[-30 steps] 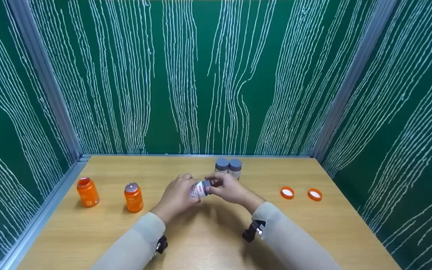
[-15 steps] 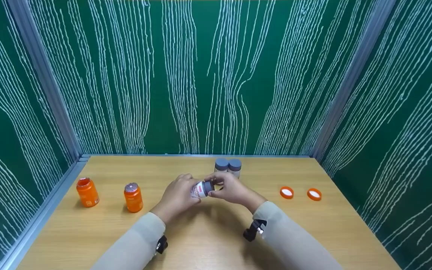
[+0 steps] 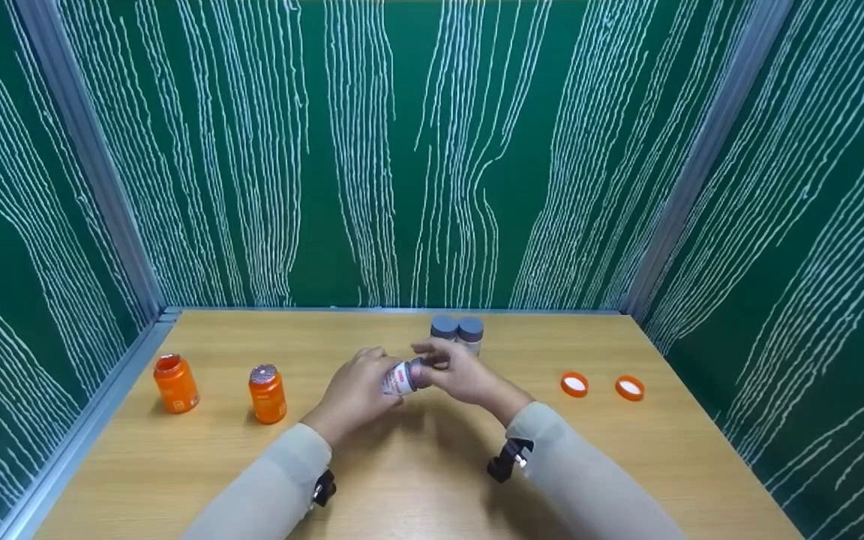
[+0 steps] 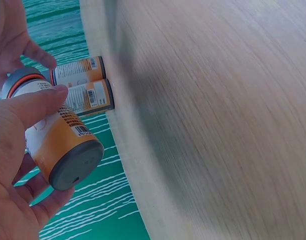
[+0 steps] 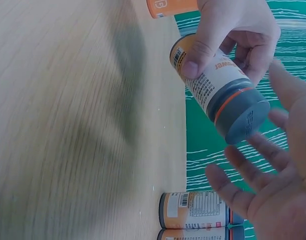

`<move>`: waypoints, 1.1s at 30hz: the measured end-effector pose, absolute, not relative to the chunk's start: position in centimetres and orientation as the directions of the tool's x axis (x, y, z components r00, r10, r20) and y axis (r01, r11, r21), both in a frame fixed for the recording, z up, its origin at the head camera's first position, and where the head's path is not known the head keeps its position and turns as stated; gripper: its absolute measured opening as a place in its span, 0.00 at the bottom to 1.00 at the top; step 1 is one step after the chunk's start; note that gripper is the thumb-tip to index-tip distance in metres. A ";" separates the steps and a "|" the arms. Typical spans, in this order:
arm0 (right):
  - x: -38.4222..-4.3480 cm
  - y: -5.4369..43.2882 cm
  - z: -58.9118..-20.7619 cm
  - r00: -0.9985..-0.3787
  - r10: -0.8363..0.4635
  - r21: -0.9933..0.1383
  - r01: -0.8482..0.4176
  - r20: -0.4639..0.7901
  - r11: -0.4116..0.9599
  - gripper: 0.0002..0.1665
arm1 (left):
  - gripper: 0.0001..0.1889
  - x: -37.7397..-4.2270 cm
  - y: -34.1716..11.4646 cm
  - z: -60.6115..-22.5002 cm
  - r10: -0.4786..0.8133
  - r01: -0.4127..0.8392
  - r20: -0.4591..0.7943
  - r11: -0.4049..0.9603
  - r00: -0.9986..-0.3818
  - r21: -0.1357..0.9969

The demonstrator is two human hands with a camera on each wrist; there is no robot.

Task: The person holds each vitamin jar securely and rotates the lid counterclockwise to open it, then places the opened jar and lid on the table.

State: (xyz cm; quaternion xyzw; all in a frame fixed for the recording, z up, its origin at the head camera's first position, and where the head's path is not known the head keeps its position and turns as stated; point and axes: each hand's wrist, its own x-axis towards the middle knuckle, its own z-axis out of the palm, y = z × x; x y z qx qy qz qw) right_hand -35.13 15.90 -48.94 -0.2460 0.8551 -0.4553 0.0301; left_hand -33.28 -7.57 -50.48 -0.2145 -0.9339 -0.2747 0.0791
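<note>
My left hand (image 3: 357, 386) grips a small white and orange bottle (image 4: 58, 135) round its body, holding it tilted over the middle of the table. Its dark grey cap (image 5: 243, 117), with an orange ring below, points toward my right hand (image 3: 469, 375). In the right wrist view the right fingers (image 5: 263, 177) are spread and loosely bent around the cap, with a gap showing between them. Just behind the hands stand two matching bottles, side by side, with grey caps (image 3: 469, 328); the right hand partly hides them in the head view.
On the left of the wooden table (image 3: 417, 487) stand two orange bottles without lids, one with an open mouth (image 3: 176, 386) and one with a silvery top (image 3: 268, 397). Two orange lids (image 3: 574, 385) lie on the right, white insides up. Green panels (image 3: 417, 150) enclose the table.
The right fingers have been at the bottle's cap and now are loosened from it. The left hand and the bottle stay almost in place.
</note>
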 end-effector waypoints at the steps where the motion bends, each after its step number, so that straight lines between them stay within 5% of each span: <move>1: -35.2 15.8 -49.0 -0.892 -0.425 -0.802 -0.365 0.156 0.472 0.28 | 0.27 -33.2 -7.5 -50.5 0.359 0.448 0.269 0.756 -0.894 0.478; 11: -35.5 15.5 -49.4 -0.933 -0.357 -0.784 -0.251 0.041 0.567 0.27 | 0.28 -33.1 -7.4 -50.4 0.350 0.440 0.271 0.766 -0.897 0.467; 33: -35.1 16.0 -49.0 -0.853 -0.490 -0.699 -0.461 0.179 0.547 0.28 | 0.29 -33.3 -7.5 -50.7 0.350 0.421 0.234 0.776 -0.907 0.470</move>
